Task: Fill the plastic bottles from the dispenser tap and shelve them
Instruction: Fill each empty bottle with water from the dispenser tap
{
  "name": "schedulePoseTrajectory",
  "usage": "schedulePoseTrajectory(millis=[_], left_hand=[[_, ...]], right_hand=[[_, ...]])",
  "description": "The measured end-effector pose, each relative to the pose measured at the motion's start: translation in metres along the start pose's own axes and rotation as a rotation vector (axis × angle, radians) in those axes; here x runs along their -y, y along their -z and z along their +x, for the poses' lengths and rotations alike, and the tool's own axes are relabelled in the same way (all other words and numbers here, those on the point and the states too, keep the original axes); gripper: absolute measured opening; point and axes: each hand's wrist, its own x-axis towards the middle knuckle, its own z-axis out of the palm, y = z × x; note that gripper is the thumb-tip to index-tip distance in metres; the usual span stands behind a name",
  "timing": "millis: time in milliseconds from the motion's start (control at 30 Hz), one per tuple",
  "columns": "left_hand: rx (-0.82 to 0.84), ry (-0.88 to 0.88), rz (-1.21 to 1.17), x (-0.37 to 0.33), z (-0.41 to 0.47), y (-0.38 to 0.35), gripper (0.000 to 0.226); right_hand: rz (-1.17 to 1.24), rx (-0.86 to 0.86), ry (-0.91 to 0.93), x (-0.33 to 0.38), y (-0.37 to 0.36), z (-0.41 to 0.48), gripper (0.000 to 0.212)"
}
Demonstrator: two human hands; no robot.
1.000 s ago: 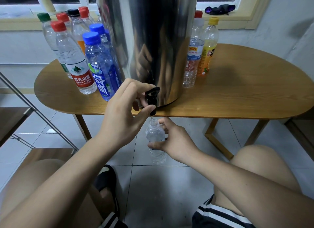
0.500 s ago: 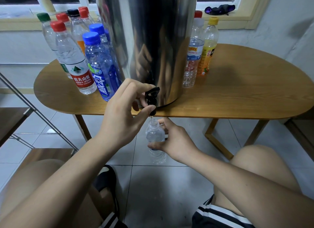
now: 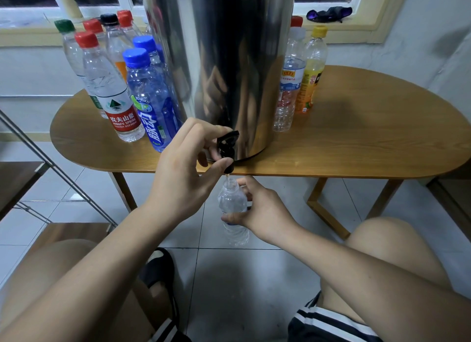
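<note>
Now the left hand [image 3: 178,171] curls its fingers round the tap [image 3: 226,148], thumb beneath; just below that thumb the bottle [image 3: 233,201] is upright, mouth under the spout; the right hand [image 3: 262,211] clamps it between fingers and thumb.

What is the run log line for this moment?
phase: filling | left hand: grips tap | right hand: holds bottle under tap

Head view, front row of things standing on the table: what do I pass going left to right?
Red-capped Nongfu Spring bottle → blue-capped blue bottle → steel dispenser with its black tap → clear white-capped bottle → yellow-capped bottle.
</note>
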Motion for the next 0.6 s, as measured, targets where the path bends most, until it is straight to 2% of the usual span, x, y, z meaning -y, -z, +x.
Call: schedulePoseTrajectory(millis=[600], left_hand=[[0.001,0.001,0.012,0.0,-0.0007,-0.0002,0.049]], right_hand=[[0.01,0.005,-0.007,-0.0022,-0.0011,0.0011,0.068]])
